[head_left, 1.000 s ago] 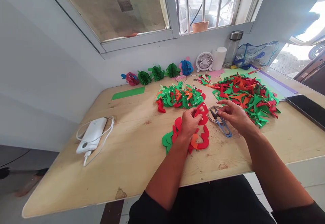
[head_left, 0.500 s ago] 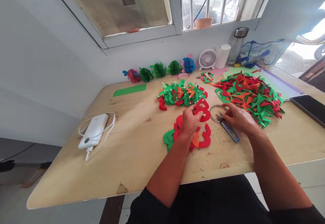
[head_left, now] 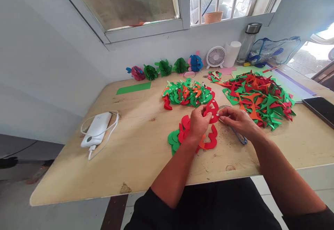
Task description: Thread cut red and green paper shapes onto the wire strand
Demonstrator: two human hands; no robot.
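Observation:
My left hand [head_left: 199,120] is closed on a red paper cut-out [head_left: 214,109] with curved edges and small white squares on it. At the cut-out's right edge, my right hand [head_left: 236,118] pinches thumb and forefinger together, and a small white piece [head_left: 218,114] shows at the fingertips. Behind and under the right hand lies a thin ring [head_left: 223,107], mostly covered. Thread snips [head_left: 240,138] rest on the table below that palm, blades hidden. More red, orange and green curved cut-outs [head_left: 212,141] lie under and beside my left wrist.
A pile of green, red and orange cut-outs [head_left: 180,93] lies beyond my hands. Paper scraps [head_left: 257,97] heap up at right, beside a phone [head_left: 319,110]. A power bank [head_left: 96,129] with cable is at left. A fan [head_left: 216,56] and a bottle [head_left: 246,45] stand along the wall.
My right hand has moved left from above the snips and ring to the red cut-out's edge. The cut-out has tilted and shifted slightly right in my left hand. The view has shifted slightly.

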